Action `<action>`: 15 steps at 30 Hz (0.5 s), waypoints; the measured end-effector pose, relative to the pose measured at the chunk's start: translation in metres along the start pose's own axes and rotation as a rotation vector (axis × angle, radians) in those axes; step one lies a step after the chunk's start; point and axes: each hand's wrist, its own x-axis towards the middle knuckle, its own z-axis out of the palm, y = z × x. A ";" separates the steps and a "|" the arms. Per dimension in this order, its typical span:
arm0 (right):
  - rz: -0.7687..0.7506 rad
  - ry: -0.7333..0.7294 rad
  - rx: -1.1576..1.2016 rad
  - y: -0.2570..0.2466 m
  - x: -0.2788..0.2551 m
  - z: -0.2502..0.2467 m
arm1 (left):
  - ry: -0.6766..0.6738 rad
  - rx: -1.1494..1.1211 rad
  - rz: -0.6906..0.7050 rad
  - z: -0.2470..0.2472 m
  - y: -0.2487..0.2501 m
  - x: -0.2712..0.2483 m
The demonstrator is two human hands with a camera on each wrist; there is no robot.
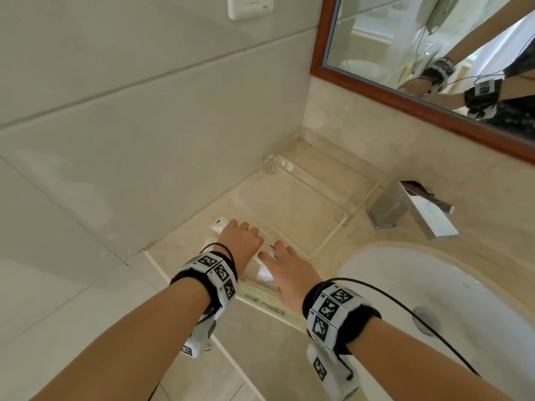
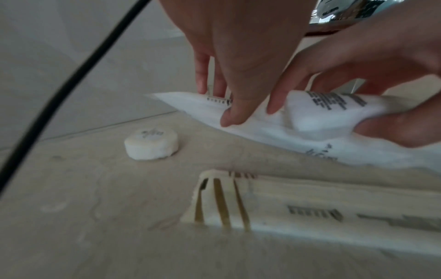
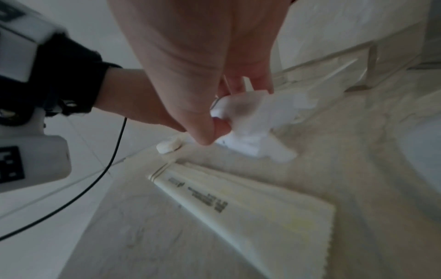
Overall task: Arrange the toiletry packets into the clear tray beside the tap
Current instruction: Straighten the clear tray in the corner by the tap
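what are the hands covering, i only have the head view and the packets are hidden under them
Observer: The left wrist view shows both hands on one white packet; the right hand grips its thick end between thumb and fingers.
Operator: and the left hand
Observer: The left hand has its fingertips down on the flat end of that same packet.
Operator: anything else lying near them
Observer: A small round white soap sits on the counter, apart from the packet, on the wall side.
Operator: what's the long cream thing by my wrists
Observer: Long cream packets with dark print, lying flat on the counter, untouched by either hand.
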 end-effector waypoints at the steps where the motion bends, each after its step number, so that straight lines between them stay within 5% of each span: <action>1: 0.007 0.023 0.019 0.003 -0.003 -0.006 | -0.001 0.008 -0.009 -0.006 -0.002 0.000; 9: 0.077 0.158 0.036 0.040 -0.022 -0.056 | 0.078 -0.081 -0.213 -0.049 -0.020 -0.008; 15: 0.155 0.188 0.040 0.065 -0.007 -0.074 | 0.149 -0.103 -0.157 -0.055 -0.020 0.027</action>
